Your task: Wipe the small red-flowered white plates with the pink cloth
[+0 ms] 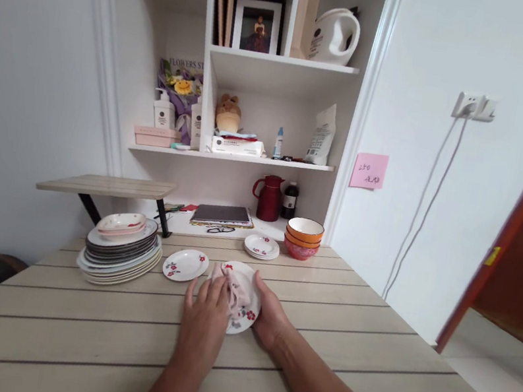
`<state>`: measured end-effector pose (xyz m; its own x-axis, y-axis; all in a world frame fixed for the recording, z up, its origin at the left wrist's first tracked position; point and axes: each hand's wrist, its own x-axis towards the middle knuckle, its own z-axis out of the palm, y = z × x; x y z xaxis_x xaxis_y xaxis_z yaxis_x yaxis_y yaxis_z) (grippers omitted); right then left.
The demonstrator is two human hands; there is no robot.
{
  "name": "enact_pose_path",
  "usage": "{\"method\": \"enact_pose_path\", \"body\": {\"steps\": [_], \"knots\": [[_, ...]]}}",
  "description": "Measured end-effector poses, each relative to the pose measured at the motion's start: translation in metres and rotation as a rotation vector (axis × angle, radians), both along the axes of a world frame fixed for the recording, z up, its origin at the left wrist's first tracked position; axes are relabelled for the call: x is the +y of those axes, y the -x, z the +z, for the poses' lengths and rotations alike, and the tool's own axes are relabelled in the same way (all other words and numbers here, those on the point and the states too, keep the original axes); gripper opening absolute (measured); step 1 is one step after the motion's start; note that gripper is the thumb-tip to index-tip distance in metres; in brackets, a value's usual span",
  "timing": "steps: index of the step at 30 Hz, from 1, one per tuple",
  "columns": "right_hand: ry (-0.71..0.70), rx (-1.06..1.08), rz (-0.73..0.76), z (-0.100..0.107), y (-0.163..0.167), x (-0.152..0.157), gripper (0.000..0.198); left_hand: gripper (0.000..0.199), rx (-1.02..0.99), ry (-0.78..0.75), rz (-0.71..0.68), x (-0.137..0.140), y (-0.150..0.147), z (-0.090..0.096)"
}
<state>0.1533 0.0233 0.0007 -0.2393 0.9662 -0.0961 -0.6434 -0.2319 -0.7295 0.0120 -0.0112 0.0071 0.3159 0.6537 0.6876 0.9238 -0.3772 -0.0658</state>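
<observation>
My right hand (pixel 272 315) grips the right rim of a small white plate (pixel 253 288) with red flowers, thumb along its edge. Against the face of that plate, my left hand (pixel 208 311) presses a crumpled pale pink cloth (pixel 236 291); its fingertips are partly hidden in the folds. The plate is tilted slightly above the wooden table. Just left of it lies a matching flowered plate (pixel 186 265). Farther back is a short stack of similar small plates (pixel 261 247).
A tall stack of plates (pixel 119 252) stands at the left by a small raised shelf (pixel 107 185). Stacked bowls (pixel 303 238) sit at the back right. Behind are a red jug (pixel 269 198), a dark bottle (pixel 289 201), a closed laptop (pixel 221 214) and glasses (pixel 220 230).
</observation>
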Motion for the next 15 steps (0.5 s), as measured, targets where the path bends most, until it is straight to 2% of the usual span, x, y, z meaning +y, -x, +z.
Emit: {"method": "enact_pose_path", "body": {"steps": [6, 10, 12, 15], "knots": [[0.017, 0.019, -0.029, -0.003, -0.003, 0.004, 0.058, 0.044, 0.054, -0.028, -0.088, 0.003, -0.001, -0.01], [0.042, -0.026, -0.044, -0.002, 0.001, -0.001, 0.051, 0.048, 0.118, -0.031, -0.184, 0.005, -0.004, -0.014], [0.025, -0.043, -0.046, 0.0, 0.003, -0.004, 0.047, 0.051, 0.108, -0.017, -0.155, 0.005, -0.005, -0.013], [0.005, -0.022, -0.02, 0.002, 0.005, -0.006, 0.049, 0.055, 0.038, 0.014, -0.028, 0.004, -0.004, -0.011]]}}
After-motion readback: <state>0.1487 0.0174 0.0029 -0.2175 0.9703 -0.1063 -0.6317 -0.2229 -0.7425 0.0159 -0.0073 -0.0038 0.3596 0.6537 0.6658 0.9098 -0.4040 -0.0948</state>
